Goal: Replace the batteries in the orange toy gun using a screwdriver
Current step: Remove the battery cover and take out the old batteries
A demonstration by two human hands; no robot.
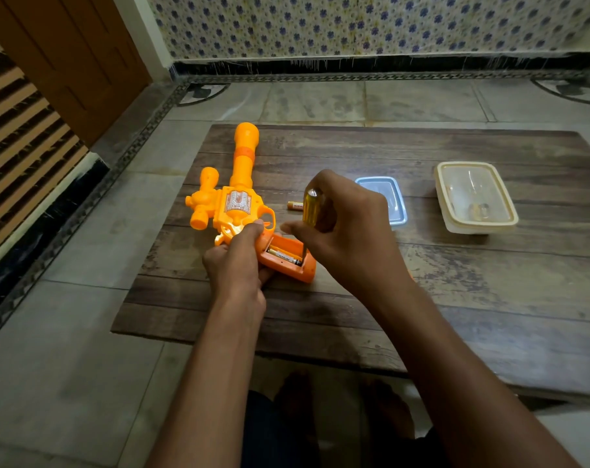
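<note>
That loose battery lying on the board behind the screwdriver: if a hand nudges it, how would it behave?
The loose battery is a small smooth cylinder lying on its side, so it would probably roll across the flat wooden board. It looks rigid, likely dense for its size. Its smooth casing may be slightly slippery to pinch.

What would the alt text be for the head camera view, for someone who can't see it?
A person's right hand holds a yellow-handled screwdriver, tip in the open battery compartment of an orange toy gun gripped by the left hand. A loose battery and two plastic containers lie on the wooden board.
</note>
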